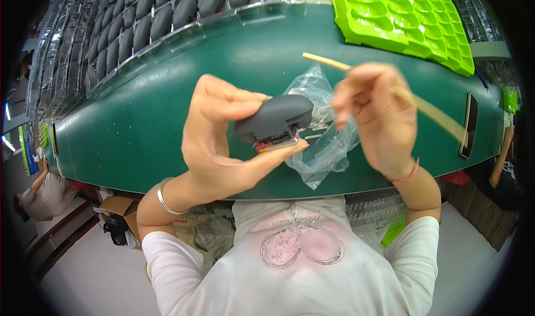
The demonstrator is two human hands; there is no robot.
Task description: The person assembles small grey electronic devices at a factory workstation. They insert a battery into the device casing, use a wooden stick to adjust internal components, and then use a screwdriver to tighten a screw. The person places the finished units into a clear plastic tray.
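My left hand [209,135] grips a dark grey rounded plastic housing [278,112] between thumb and fingers, above the green table [122,143]. The housing's near side is open, and a circuit board with some red shows inside. To its right, my right hand [382,112], partly smeared by motion, is closed around a long thin wooden stick [437,121]. The stick slants from upper left to lower right, apart from the housing. Behind and below both hands lies a clear plastic bag [315,171], with several small metallic pieces [320,120] in or beside it.
At the far left, a clear tray [245,12] carries rows of similar grey housings, with stacked clear trays [53,65] beside it. A bright green moulded tray [362,34] lies far right. Near the right edge rests a phone [470,126]. Other people [47,196] sit at both sides.
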